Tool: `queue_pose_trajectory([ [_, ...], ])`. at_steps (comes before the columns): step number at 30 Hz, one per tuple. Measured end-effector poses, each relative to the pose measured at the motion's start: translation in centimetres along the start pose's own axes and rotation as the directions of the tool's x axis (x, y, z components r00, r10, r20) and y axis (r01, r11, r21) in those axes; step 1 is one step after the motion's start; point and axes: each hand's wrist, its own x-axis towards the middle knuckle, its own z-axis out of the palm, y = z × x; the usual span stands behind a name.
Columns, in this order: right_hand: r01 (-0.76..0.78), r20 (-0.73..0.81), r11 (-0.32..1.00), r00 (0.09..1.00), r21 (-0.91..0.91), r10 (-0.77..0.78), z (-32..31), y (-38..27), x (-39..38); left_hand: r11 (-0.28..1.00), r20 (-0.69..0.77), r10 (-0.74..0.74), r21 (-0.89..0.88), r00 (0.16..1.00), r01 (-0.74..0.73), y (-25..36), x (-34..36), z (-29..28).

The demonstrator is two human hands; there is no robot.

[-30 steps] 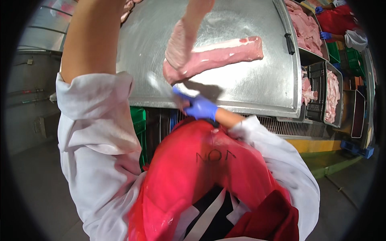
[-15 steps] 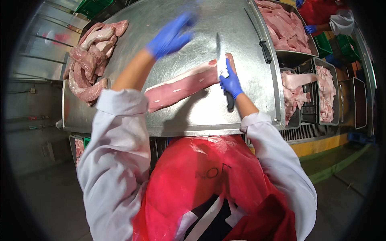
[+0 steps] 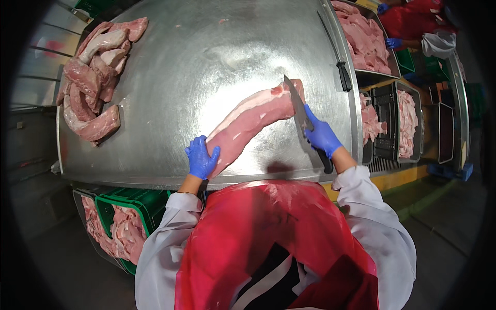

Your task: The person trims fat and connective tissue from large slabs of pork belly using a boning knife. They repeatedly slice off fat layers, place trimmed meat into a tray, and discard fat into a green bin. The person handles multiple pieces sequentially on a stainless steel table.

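Left to right: meat heap sits beyond and left of the fingers of our left hand, probably to keep the middle free; green crate is nearer us than those fingers, below table height. Left fingers bend over the near end of the meat strip, thumb on top, likely steadying it; can't tell if they pinch or just press. Strip lies on the metal table between both sets of fingers: long axis diagonal, slight bend, far end pointing away and right. Knife crosses that far end, tip away from us; can't tell if it bites. Our right hand has its fingers wrapped round it, forefinger along the blade, presumably for control. Black-handled tool lies beyond the right fingers, pale meat slabs farther right.
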Motion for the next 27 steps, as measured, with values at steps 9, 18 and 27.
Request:
queue_pose_trajectory([
  [9, -0.165, 0.063, 0.945, 0.986, 0.283, 0.154, 2.6, -4.1, -2.6, 0.998, 0.013, 0.066, -0.02, 0.998, -0.066, 1.3, 0.3, 0.0],
  [18, -0.363, 0.337, 0.724, 0.922, 0.587, 0.189, 3.1, -8.6, -10.9, 0.987, 0.2, 0.161, -0.017, 0.966, -0.161, 1.6, 3.0, -0.9],
  [27, 0.026, -0.182, 0.577, 0.96, 0.816, 0.215, -0.3, -2.3, -6.6, 0.998, 0.297, -0.025, -0.048, 0.954, 0.041, 19.7, 22.1, 2.8],
])
